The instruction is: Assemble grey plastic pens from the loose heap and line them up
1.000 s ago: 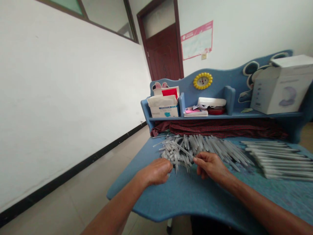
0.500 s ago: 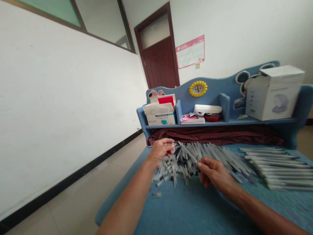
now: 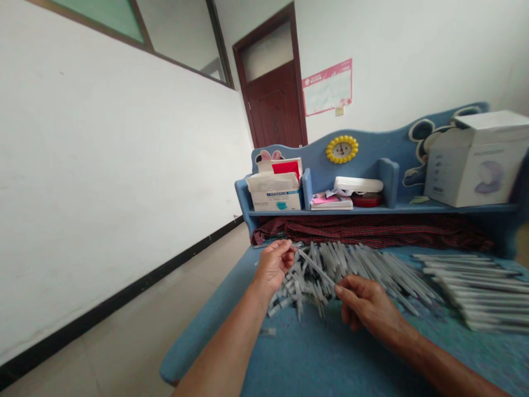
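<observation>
nearest, on the blue desk [image 3: 297, 358], one loose clear piece, perhaps a pen cap [image 3: 268, 332], lies apart from the rest, just beside the left forearm. the right hand [image 3: 366, 303] holds the near end of a translucent pen barrel [image 3: 316, 267] between thumb and forefinger, the barrel slanting away to the left over a heap of clear caps [image 3: 298, 300]. the left hand [image 3: 275, 267] is narrowed to a pinch at the barrel's far end (whether a cap sits in those fingertips is too blurred to tell).

the step in hand seems to be working on that far end with both hands; as i judge it, this calls for a steady right grip and careful lining-up by the left fingers. the heap crowds close under both, so loose pieces could get knocked.

to the right, more barrels [image 3: 372, 264] fan out beyond the right hand, and a layered row of pens [image 3: 483, 289] lies crosswise. behind them runs a checked cloth [image 3: 372, 230], then a shelf with an open carton [image 3: 276, 200], papers [image 3: 332, 204] and a white box [image 3: 490, 162], beneath a flower clock [image 3: 342, 149].
</observation>
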Motion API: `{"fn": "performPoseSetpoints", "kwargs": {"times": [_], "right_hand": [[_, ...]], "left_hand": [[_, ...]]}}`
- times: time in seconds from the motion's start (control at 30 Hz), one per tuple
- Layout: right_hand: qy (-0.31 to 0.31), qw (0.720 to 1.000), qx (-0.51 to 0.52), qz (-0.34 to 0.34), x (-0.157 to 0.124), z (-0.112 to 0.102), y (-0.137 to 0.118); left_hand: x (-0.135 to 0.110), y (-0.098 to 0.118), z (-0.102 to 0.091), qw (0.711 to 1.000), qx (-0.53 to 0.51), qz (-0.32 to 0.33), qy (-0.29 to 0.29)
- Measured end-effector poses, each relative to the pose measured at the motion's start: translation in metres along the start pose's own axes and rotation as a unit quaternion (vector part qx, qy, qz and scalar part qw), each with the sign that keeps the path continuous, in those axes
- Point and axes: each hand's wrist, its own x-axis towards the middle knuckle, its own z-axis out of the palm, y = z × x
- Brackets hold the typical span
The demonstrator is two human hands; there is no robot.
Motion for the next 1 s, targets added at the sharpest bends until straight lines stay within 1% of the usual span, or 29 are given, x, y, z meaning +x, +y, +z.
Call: {"fn": "performPoseSetpoints", "kwargs": {"times": [0.27, 0.47, 0.6, 0.67, 0.77, 0.9, 1.0], "right_hand": [[-0.001, 1.0, -0.019, 0.005, 0.001, 0.001, 0.003], [0.002, 1.0, -0.025, 0.009, 0.0, 0.001, -0.001], [0.009, 0.999, -0.029, 0.015, -0.001, 0.001, -0.003], [0.014, 0.999, -0.036, 0.013, -0.001, 0.0, -0.004], [0.032, 0.997, -0.068, -0.014, -0.002, -0.001, -0.004], [0.06, 0.991, -0.113, -0.043, -0.004, -0.002, -0.006], [0.067, 0.99, -0.112, -0.048, -0.004, -0.003, -0.007]], "left_hand": [[-0.004, -0.004, 0.002, 0.999, 0.033, 0.004, -0.004], [-0.004, -0.006, 0.004, 0.998, 0.057, 0.011, -0.001], [-0.006, -0.009, 0.007, 0.996, 0.084, 0.01, -0.01], [-0.007, -0.01, 0.008, 0.996, 0.091, 0.01, -0.019], [-0.007, -0.011, 0.009, 0.995, 0.088, 0.0, -0.037], [-0.006, -0.01, 0.007, 0.995, 0.065, -0.038, -0.065], [-0.006, -0.006, 0.004, 0.992, 0.045, -0.065, -0.099]]}}
